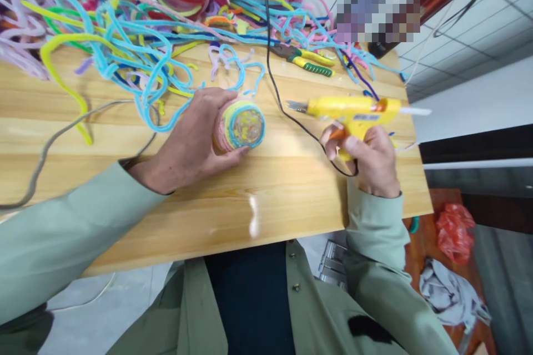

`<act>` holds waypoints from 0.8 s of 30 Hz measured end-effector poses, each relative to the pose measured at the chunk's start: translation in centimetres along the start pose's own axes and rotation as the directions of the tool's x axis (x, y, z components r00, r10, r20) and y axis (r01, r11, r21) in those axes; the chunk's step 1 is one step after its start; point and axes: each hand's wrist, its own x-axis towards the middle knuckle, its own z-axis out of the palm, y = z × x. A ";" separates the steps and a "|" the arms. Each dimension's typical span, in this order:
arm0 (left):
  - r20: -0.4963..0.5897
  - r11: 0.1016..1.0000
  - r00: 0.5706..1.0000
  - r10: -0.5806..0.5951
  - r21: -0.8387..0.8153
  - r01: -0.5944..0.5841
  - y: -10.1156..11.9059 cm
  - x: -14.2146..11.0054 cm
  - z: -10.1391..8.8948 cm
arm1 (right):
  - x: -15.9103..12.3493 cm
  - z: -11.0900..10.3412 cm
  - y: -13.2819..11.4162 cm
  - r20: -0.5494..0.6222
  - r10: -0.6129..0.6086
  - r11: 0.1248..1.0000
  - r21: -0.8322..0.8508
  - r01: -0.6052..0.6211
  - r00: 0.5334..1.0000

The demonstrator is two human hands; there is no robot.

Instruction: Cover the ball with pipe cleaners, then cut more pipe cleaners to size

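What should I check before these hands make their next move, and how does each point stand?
1. Round piece held: ok, left hand curled around it.
2. Glue gun held: ok, right hand round its handle.
3. Glue stick in: ok, white end juts from the rear.
4. Nozzle off the round piece: ok, apart.
5. Cord out of the way: not ok, it runs between them.
6. Nozzle hot: cannot tell.

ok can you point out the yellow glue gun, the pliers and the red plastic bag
yellow glue gun [347, 108]: head view, middle of its barrel
pliers [307, 64]: head view, on the lower handle
red plastic bag [455, 234]: head view, middle of its crumpled side
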 end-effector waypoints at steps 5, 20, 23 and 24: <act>-0.035 0.994 0.997 -0.062 -0.091 0.059 0.5 -0.4 0.7 | 2.7 -2.1 3.6 -0.399 0.220 0.924 0.379 -0.058 0.891; -0.112 0.997 0.993 0.030 -0.073 -0.038 0.9 -0.9 1.9 | 0.1 -0.6 1.8 -0.448 -0.198 0.889 -0.457 -0.033 0.872; -0.129 0.997 0.991 0.039 -0.066 -0.048 0.9 -0.9 1.8 | 0.2 4.3 -0.2 -0.101 -0.273 0.906 -0.361 0.220 0.957; -0.134 0.997 0.990 0.044 -0.058 -0.053 0.9 -0.9 1.8 | 0.4 5.7 -0.4 -0.011 -0.293 0.899 -0.343 0.272 0.956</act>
